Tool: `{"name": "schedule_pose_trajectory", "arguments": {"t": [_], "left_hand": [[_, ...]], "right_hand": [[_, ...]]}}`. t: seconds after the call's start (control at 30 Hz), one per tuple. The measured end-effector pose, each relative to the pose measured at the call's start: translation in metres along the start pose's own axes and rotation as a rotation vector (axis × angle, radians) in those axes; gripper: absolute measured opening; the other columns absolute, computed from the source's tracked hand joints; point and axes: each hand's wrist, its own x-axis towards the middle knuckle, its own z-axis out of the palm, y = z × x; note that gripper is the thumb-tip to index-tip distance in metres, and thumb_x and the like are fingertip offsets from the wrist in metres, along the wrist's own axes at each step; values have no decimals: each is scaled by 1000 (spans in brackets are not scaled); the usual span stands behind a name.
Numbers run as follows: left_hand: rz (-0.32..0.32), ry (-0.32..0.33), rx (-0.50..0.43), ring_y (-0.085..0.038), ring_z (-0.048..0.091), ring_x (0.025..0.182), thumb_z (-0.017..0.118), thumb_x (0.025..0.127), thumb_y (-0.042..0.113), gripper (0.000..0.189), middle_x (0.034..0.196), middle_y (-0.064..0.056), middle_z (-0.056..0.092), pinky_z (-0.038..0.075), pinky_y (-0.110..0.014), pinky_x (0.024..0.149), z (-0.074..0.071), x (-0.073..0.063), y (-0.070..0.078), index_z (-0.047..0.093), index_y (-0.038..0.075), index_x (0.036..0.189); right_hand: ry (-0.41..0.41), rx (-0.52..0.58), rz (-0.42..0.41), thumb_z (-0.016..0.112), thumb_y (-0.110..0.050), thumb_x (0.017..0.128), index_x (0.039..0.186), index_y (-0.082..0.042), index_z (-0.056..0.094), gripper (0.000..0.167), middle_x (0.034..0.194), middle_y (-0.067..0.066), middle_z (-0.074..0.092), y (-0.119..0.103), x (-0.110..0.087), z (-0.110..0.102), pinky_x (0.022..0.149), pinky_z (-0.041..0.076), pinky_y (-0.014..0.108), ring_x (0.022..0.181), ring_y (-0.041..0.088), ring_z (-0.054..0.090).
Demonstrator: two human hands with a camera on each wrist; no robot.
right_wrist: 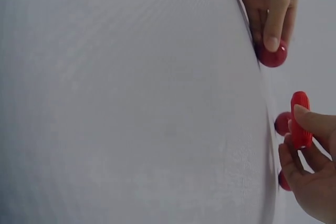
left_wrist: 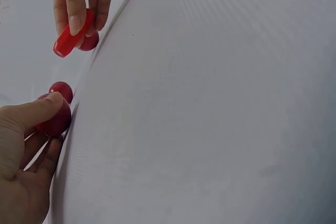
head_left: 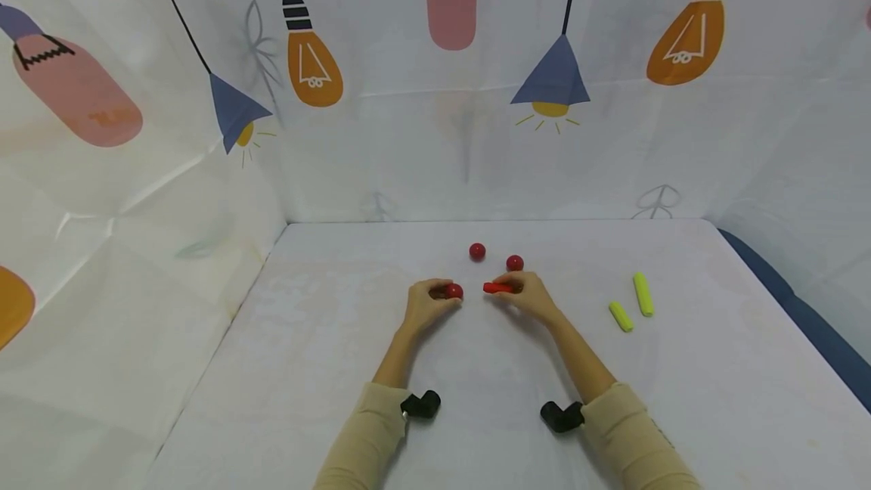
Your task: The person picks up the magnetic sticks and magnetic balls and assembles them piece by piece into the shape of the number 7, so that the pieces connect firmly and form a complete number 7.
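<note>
My left hand (head_left: 426, 302) pinches a shiny dark red ball (head_left: 454, 291) between thumb and fingers, low at the tabletop. Facing it, my right hand (head_left: 529, 295) holds a short bright red ridged cylinder (right_wrist: 300, 124), raised off the surface in the right wrist view. A gap separates the ball from the cylinder. Beyond the hands lie two more red balls, one farther back (head_left: 478, 252) and one just behind the right hand (head_left: 515, 263). What the cylinder is, I cannot tell.
To the right, two yellow-green cylinders lie on the white table (head_left: 327, 339), a longer one (head_left: 643, 294) and a shorter one (head_left: 621, 317). White sheeting printed with lamps (head_left: 435, 150) hangs behind and at the left. A dark blue shape (head_left: 782, 293) borders the table's right edge.
</note>
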Motion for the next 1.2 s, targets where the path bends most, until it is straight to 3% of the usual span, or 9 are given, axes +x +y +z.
{"name": "schedule_pose_trajectory", "arguments": {"t": [0.23,0.6,0.93,1.2], "left_hand": [[3,-8,2,-25,66,85,79,73,4,37,97,-18,69,55,-32,78,3,-3,2,68,-5,106],[16,-16,14,-24,66,84,78,73,4,37,98,-17,69,55,-31,78,5,-4,2,68,-5,106],[43,-4,-21,-31,66,87,78,73,3,37,100,-21,68,54,-41,81,6,-4,2,67,-7,106],[50,-4,2,-28,65,86,78,73,4,36,100,-19,68,54,-36,78,6,-5,2,67,-6,106]], "right_hand": [[-19,-30,14,70,-8,83,107,3,67,26,100,14,67,-4,0,6,84,46,38,91,25,56],[-42,-32,-28,71,-9,81,104,5,67,27,98,15,68,-1,4,11,79,49,32,88,24,59],[-49,-7,-31,72,-6,80,102,5,68,25,95,16,69,-3,6,14,80,49,33,87,23,60],[-56,-14,-24,72,-8,81,103,5,67,26,97,16,69,-6,7,18,81,49,36,88,24,60]]}}
